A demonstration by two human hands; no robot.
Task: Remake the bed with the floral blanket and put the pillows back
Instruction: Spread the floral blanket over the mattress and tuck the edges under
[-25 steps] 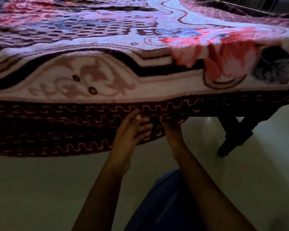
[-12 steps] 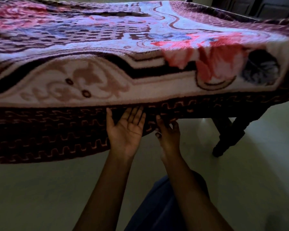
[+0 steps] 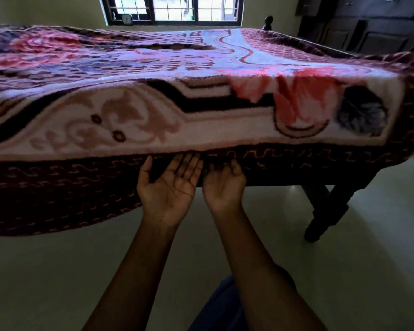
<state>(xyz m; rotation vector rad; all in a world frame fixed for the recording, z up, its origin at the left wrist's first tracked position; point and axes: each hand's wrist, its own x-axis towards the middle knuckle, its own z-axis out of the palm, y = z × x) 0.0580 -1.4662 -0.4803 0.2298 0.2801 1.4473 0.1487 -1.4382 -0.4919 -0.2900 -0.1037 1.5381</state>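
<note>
Head view. Looks like tucking or straightening the hanging hem at the near edge of the bed. Spread over the whole bed top and draped down that near edge: the plush floral blanket in pink, white and maroon.

Side by side under its dark zigzag-patterned border, palms up:
- Left hand: grip apart, fingers straight, tips touching the fabric.
- Right hand: fingertips bent up into the shadowed hem. Cannot tell whether pinching or merely pressing.

To do it well:
- Keep both palms flat and push the hem in evenly.
- Then work outward toward the near right corner, with its shorter drape.
- Avoid dragging the top pattern askew.

No pillows in sight, so presumably yet to be placed.

Bed and room:
- Dark carved wooden bed leg at the near right corner.
- Rounded bedpost knob at the far right corner.
- Pale smooth floor below.
- Barred window beyond the far edge, with a small round clock-like object on its sill.
- Dark wooden cupboards past the right edge.
</note>
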